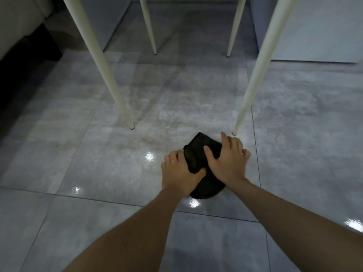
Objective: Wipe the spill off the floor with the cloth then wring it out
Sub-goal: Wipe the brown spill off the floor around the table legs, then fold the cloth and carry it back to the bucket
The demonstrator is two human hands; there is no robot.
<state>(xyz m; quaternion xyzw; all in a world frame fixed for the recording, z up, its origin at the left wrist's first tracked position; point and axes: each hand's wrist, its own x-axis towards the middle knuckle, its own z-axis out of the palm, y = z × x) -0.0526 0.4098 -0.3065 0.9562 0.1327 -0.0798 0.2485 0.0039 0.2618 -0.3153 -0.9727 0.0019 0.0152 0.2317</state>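
A dark, bunched cloth (198, 154) lies on the grey tiled floor (98, 163), just in front of the table's two near legs. My left hand (179, 170) grips its left edge, thumb tucked under a fold. My right hand (227, 160) lies over its right side, fingers spread and thumb pressed onto the fabric. A dark rounded part of the cloth (208, 188) shows below and between my wrists. The floor around it is glossy with bright reflections; I cannot make out a distinct spill.
Four thin cream table legs stand ahead: near left (117, 99), near right (247, 107), and two farther back (151, 32), (232, 36). A dark sofa base (29, 55) sits at the far left. A pale wall or cabinet (314, 36) stands at the upper right.
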